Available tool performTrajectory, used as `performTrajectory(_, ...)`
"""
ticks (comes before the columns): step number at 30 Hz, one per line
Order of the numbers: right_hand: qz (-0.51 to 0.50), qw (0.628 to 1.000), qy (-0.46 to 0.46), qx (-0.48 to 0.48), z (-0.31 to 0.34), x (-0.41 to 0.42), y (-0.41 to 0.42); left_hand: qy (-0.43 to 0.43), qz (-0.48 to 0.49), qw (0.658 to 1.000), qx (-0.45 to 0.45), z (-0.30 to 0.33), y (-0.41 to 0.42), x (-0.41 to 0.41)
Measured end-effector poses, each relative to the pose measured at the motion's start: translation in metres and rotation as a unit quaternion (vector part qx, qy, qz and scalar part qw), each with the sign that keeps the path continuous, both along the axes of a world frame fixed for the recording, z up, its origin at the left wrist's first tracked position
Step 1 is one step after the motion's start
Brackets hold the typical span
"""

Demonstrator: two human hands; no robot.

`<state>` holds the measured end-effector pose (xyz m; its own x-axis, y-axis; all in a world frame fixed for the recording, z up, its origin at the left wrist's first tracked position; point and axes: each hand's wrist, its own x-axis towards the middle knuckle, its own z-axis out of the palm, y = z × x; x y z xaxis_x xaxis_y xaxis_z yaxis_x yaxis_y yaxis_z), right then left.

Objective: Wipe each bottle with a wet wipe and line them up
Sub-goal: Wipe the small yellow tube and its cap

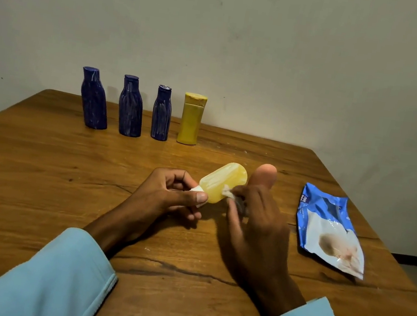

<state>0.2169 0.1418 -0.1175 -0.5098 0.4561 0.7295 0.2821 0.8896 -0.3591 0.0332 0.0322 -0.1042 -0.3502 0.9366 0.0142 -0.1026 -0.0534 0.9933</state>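
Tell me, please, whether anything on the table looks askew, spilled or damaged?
Nothing is spilled or broken. The leftmost blue bottle seems to lean a little in the row, though the wide lens may cause that. The wipe pack lies crumpled and skewed near the right edge. The left hand holds the pale bottle while the right hand wipes it.

I see a translucent yellow bottle (222, 182) with a white cap (196, 190) in my left hand (170, 195), a whitish wipe (229, 194) at my right hand (255, 218). Beyond both hands stand three dark blue bottles (130, 106) streaked with pale lines and one opaque mustard-yellow bottle (191, 119). Right of my right hand lies a blue-and-white packet (328, 228). The sleeves (51, 277) are light blue, and the table (39, 174) is brown wood grain.
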Motion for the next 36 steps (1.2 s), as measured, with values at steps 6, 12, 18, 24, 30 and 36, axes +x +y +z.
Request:
performTrajectory(6,-0.018,0.999,0.033,-0.023,0.005,0.002,-0.001,0.005,0.000,1.000,0.001,-0.002,0.001,0.000)
performTrajectory(12,0.053,0.998,-0.033,0.013,0.000,-0.002,-0.005,-0.019,-0.006,1.000,0.006,0.000,-0.001,-0.002)
performTrajectory(18,-0.095,0.992,0.065,-0.041,0.005,0.006,0.011,0.004,-0.001,1.000,0.006,-0.002,0.001,-0.003)
performTrajectory(24,0.053,0.998,-0.033,0.018,0.002,0.002,-0.007,0.003,0.006,1.000,0.013,-0.002,-0.001,-0.004)
performTrajectory(30,0.014,1.000,0.020,0.011,0.003,0.002,-0.003,0.012,0.011,1.000,0.016,0.000,-0.001,-0.001)
performTrajectory(36,-0.095,0.993,0.065,-0.032,0.006,0.007,0.005,0.019,0.017,1.000,0.017,-0.001,-0.002,-0.001)
